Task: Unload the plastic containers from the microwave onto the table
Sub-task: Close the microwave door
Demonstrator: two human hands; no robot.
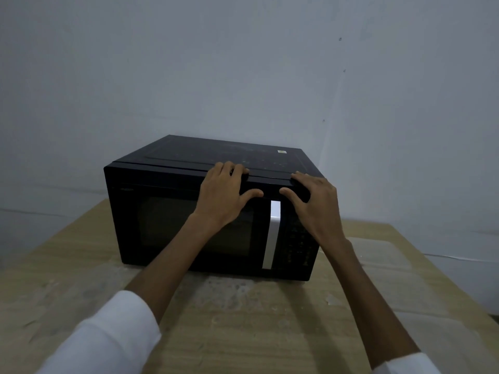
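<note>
A black microwave (167,211) stands on a wooden table (243,333) with its door closed, and a silver handle (273,233) runs down the door's right side. My left hand (222,195) grips the top front edge of the door, fingers over the top and thumb on the front. Just to its right, my right hand (314,205) holds the top edge above the keypad in the same way. The dark door window hides the inside, so no plastic containers show.
A plain pale wall rises close behind the microwave. The table has worn, pale patches in front of the microwave and on its right side. White sleeves cover both forearms at the bottom of the view.
</note>
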